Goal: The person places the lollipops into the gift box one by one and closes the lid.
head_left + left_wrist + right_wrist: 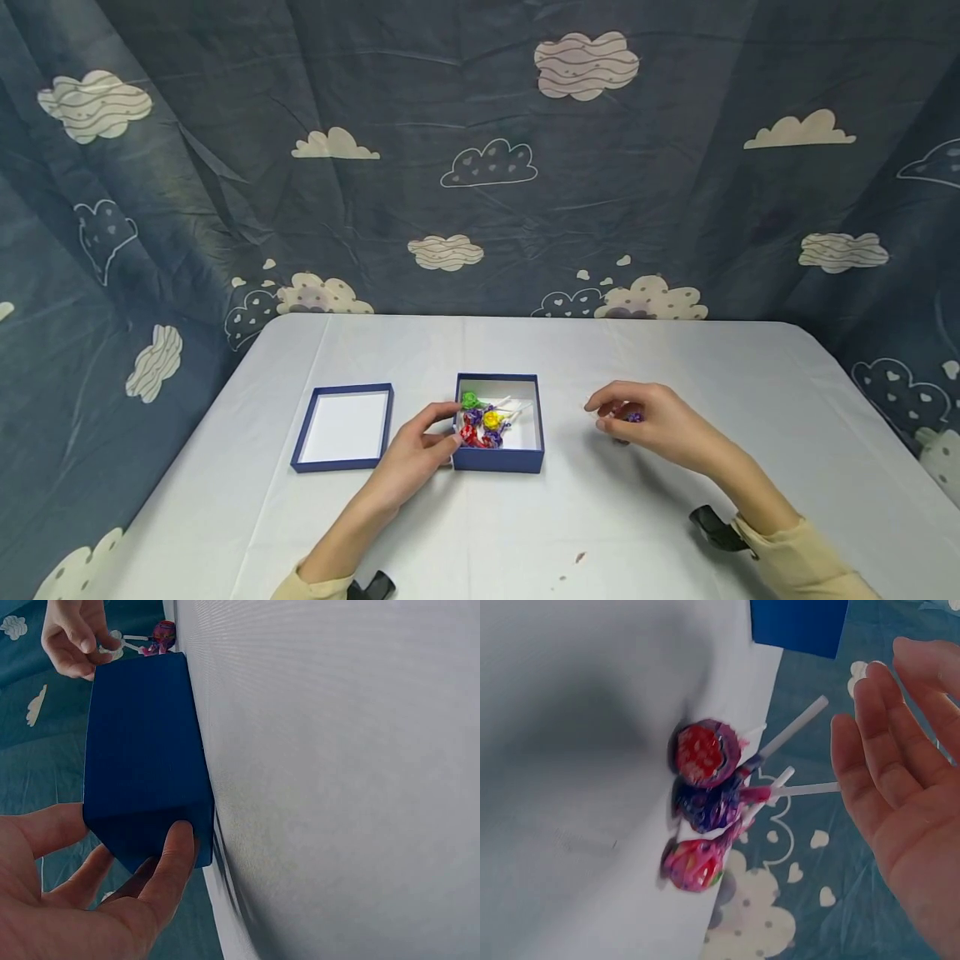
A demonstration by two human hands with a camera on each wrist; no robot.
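Note:
A blue box [498,461] with a white inside stands on the table, several wrapped lollipops [483,422] in its left half. My left hand [416,446] touches the box's left side, a finger and the thumb at the rim; in the left wrist view other fingertips [178,838] press the outer wall. To the right of the box is my right hand [651,423], its fingers loosely bent. In the right wrist view a red and purple lollipop [707,754], a dark purple one [705,808] and a pink one [695,865] lie beside that hand, one stick reaching its fingers.
Left of the box lies its blue-edged lid [341,427], white inside facing up. A white cloth [525,533] covers the table, with small brownish specks [580,557] near the front. Behind the table hangs a dark blue curtain [405,208] with cloud prints.

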